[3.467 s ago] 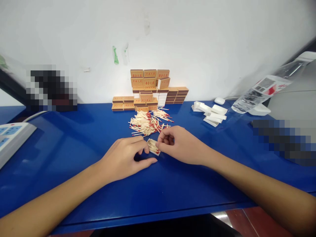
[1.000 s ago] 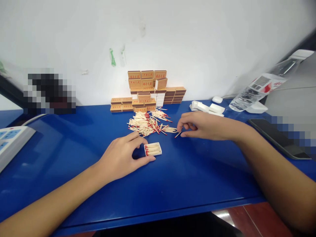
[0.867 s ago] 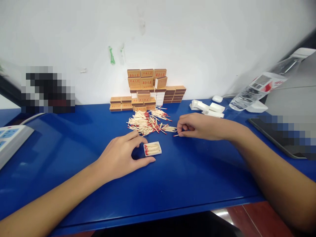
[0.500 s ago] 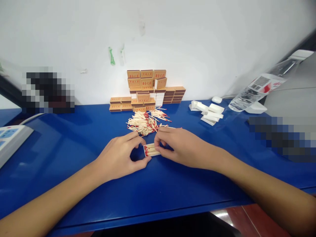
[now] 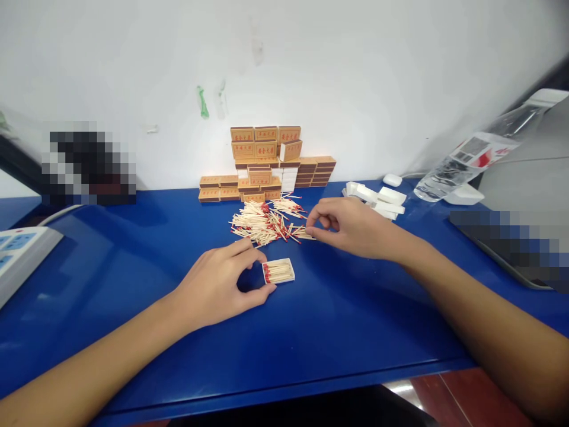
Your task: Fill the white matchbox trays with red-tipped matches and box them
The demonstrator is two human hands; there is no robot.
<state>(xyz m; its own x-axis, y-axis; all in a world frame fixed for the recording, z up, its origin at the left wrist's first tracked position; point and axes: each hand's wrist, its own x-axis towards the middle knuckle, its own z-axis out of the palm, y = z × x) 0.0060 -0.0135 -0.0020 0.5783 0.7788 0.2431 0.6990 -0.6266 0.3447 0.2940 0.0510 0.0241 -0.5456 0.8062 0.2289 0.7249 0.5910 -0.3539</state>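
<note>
A small white matchbox tray (image 5: 291, 277), filled with red-tipped matches lying side by side, rests on the blue table. My left hand (image 5: 222, 281) grips its left end, thumb at the near corner and fingers at the far corner. Behind the tray spreads a loose heap of matches (image 5: 255, 219). At the heap's right edge is my right hand (image 5: 349, 225), thumb and forefinger pinched over the ends of some matches; how many are between the fingertips cannot be made out.
Orange matchboxes (image 5: 265, 151) stand stacked against the white wall. Empty white trays (image 5: 391, 196) lie in a pile to the right, near a leaning plastic bottle (image 5: 466, 160) and a white earphone case (image 5: 392, 179). A white device (image 5: 26, 255) sits at the left edge of the blue table (image 5: 284, 350).
My right hand has moved from above the tray, back and to the right, to the edge of the match heap. My left hand remains at the tray.
</note>
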